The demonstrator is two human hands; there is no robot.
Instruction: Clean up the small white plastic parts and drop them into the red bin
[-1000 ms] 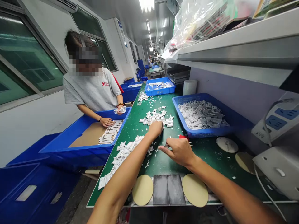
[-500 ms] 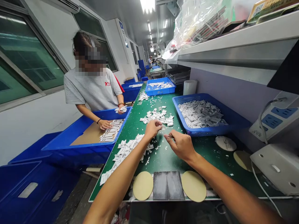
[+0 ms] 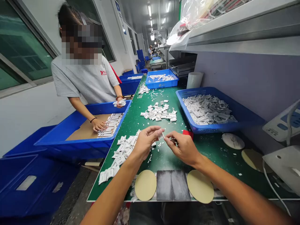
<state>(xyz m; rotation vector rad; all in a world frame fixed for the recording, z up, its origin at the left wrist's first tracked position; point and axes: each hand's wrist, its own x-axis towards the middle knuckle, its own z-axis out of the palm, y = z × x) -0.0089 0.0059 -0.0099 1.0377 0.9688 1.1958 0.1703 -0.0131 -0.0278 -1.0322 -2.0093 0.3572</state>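
The smooth green table (image 3: 165,157) in my feed carries a perforated blue plastic basket (image 3: 206,128) and a jagged pile (image 3: 159,112) of white pieces, presumably placed for easy reach. Above it, my left hand (image 3: 144,143) pinches one flat white piece (image 3: 161,134), likely steadying it; my right hand (image 3: 187,147) curls around a dark item (image 3: 174,141) I can't identify, fingertips at the piece's edge.

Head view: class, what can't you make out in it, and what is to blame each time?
Head view, white piece in the left hand: partly covered by that hand; any marking is too small to read.
Head view, dark object in the right hand: mostly hidden by that hand's grip.
Head view, heaped pieces in the blue basket: lower ones buried under others.
Head view, clear bag: cut off by the top edge.
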